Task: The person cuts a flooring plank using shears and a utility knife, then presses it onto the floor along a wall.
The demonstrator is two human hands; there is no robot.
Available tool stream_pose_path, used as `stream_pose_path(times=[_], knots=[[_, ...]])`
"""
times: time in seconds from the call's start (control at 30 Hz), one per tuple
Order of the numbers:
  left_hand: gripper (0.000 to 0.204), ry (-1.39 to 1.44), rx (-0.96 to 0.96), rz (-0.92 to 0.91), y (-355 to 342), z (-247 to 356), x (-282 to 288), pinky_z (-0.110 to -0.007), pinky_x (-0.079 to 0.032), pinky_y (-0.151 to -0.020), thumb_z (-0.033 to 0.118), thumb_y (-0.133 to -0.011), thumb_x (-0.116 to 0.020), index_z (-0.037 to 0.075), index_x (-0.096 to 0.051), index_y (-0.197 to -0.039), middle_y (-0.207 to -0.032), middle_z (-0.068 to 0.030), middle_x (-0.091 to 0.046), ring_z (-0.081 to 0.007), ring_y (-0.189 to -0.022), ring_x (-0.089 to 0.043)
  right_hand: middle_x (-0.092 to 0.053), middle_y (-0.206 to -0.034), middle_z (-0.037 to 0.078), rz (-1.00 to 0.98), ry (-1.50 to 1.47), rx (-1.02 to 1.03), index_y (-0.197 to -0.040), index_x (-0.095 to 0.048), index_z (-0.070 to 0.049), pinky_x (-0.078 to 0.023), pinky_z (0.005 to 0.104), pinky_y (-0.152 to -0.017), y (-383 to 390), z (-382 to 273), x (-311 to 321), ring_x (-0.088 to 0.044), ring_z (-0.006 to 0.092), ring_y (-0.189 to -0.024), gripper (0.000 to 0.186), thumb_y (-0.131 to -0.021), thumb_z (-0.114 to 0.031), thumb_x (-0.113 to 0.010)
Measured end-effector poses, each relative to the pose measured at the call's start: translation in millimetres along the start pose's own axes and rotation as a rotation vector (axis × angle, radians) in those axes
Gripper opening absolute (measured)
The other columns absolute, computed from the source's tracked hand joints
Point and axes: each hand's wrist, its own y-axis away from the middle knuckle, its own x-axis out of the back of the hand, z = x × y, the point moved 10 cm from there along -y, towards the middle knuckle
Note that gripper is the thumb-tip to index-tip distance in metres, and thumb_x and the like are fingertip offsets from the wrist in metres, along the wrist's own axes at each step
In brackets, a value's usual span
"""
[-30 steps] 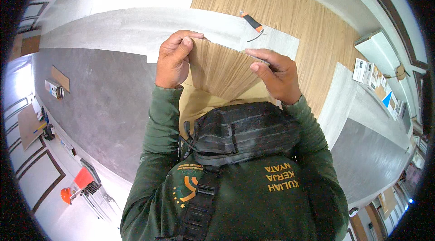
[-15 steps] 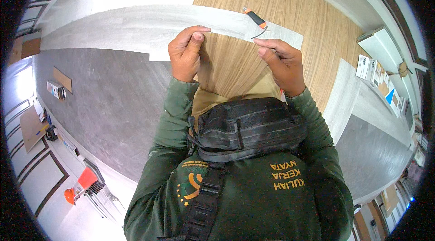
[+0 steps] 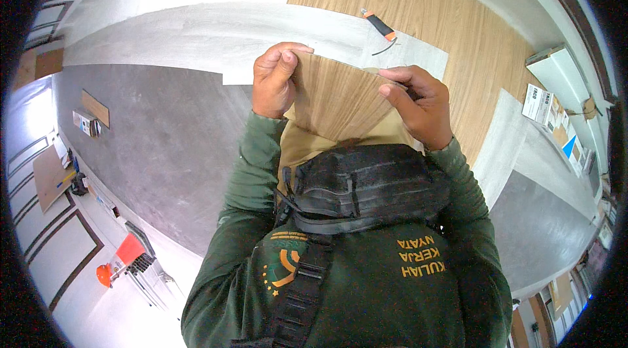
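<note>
1. Beyond the black bag [image 3: 366,188], in the head view, one wood-pattern plank [image 3: 337,99] is held with its far edge spanning the hands and its grain running toward the bag; foreshortening leaves its long axis uncertain.
2. Two hands grip it: the left hand [image 3: 273,83] pinches the far-left corner, the right hand [image 3: 422,103] the far-right.
3. Farther from the bag lie one orange-and-black knife [image 3: 381,26] and one curved dark strip [image 3: 384,48].

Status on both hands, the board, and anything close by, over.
Left hand and right hand on brown board, at its far corners. Orange-and-black tool beyond, on pale flooring, not touching board.
</note>
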Motion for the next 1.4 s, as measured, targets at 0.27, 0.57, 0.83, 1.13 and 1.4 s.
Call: stream_pose_path(times=[0.27, 0.57, 0.83, 1.13, 1.4], knots=[[0.036, -0.003, 0.017, 0.052, 1, -3, 2, -0.026, -0.042, -0.083, 0.034, -0.097, -0.062, -0.001, -0.069, -0.101, -0.093, -0.0043, -0.067, -0.011, -0.089, -0.056, -0.071, -0.095, 0.007, 0.018, -0.091, 0.067, -0.107, -0.066, 0.0, -0.051, 0.0264, -0.08, 0, 6, -1, -0.064, 0.011, -0.089, 0.023, -0.086, -0.009, -0.072], [0.037, 0.007, 0.096, 0.113, -7, -19, 12, -0.022, -0.03, -0.063, 0.034, -0.096, -0.064, -0.002, -0.07, -0.101, -0.07, 0.0055, -0.049, -0.0051, -0.065, -0.037, -0.071, -0.103, 0.008, 0.056, -0.239, 0.085, -0.113, -0.065, -0.002, -0.052, 0.0272, -0.081, -9, 6, 2, -0.065, 0.0118, -0.093, 0.027, -0.087, -0.007, -0.07], [0.032, 0.096, 0.055, 0.082, -10, -36, 21, -0.034, -0.05, -0.079, 0.029, -0.099, -0.058, -0.002, -0.062, -0.106, -0.089, -0.0097, -0.066, -0.0193, -0.083, -0.062, -0.067, -0.109, 0.014, -0.121, -0.018, 0.293, -0.113, -0.065, 0.005, -0.05, 0.0254, -0.084, -17, -1, -2, -0.062, 0.0145, -0.101, 0.027, -0.086, 0.01, -0.063], [0.037, 0.044, 0.171, 0.125, -29, -45, 8, -0.027, -0.043, -0.086, 0.032, -0.098, -0.061, -0.004, -0.067, -0.104, -0.096, -0.0067, -0.066, -0.0122, -0.091, -0.056, -0.07, -0.087, 0.007, 0.031, -0.088, -0.005, -0.105, -0.067, -0.003, -0.05, 0.026, -0.068, -36, 34, 10, -0.063, 0.0095, -0.076, 0.021, -0.086, -0.01, -0.069], [0.039, -0.043, 0.237, 0.165, -44, -61, 4, -0.027, -0.044, -0.088, 0.033, -0.099, -0.06, -0.005, -0.067, -0.106, -0.1, -0.0067, -0.066, -0.0128, -0.093, -0.057, -0.068, -0.092, 0.006, 0.044, -0.017, -0.015, -0.111, -0.067, -0.001, -0.048, 0.0257, -0.075, -55, 53, 14, -0.06, 0.0098, -0.083, 0.023, -0.088, -0.006, -0.065]])
